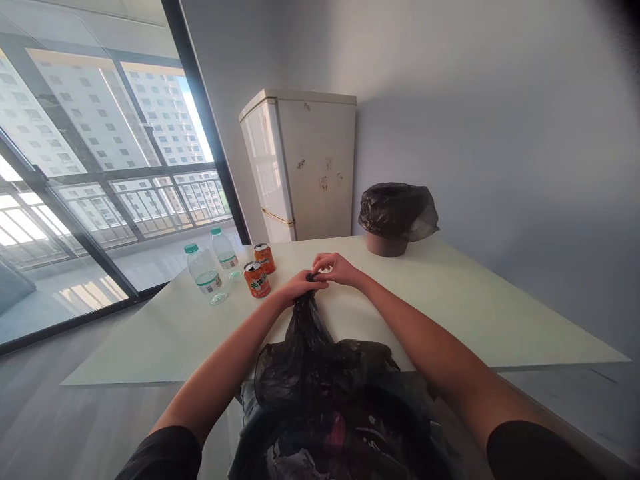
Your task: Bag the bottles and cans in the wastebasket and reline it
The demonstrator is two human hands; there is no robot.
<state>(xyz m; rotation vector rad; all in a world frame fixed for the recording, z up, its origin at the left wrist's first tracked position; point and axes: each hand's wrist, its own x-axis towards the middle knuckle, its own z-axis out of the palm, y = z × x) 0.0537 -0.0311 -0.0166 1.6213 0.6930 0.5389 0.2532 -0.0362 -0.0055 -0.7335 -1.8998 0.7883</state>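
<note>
Above the middle of the table [475, 307], two hands meet at the gathered neck of a black bag [311, 327]. The left hand [300, 285] is curled about the neck, its fingers nearly closed round the bunched film. The right hand [337, 269] has its fingers bent, with the tips pinching at the dark twist on top; whether that twist is a knot, I cannot tell. From there the bag spreads toward the near edge and widens across it; what lies within is unclear.

Tearing looks the chief danger: film this thin could split at the neck if the fingertips tug hard. Should the left hand slacken, the gathers could fan apart. The bag's lower part could also catch on the near edge if dragged.

Toward the far left corner, the front can [257, 280] and rear can [265, 259] stand upright beside the front bottle [206, 277] and rear bottle [226, 255]. An outward swing of the left forearm [235, 347] could topple the front can. Near the far right corner, the bin [387, 245] stands well apart, its liner [395, 210] overhanging the rim.
</note>
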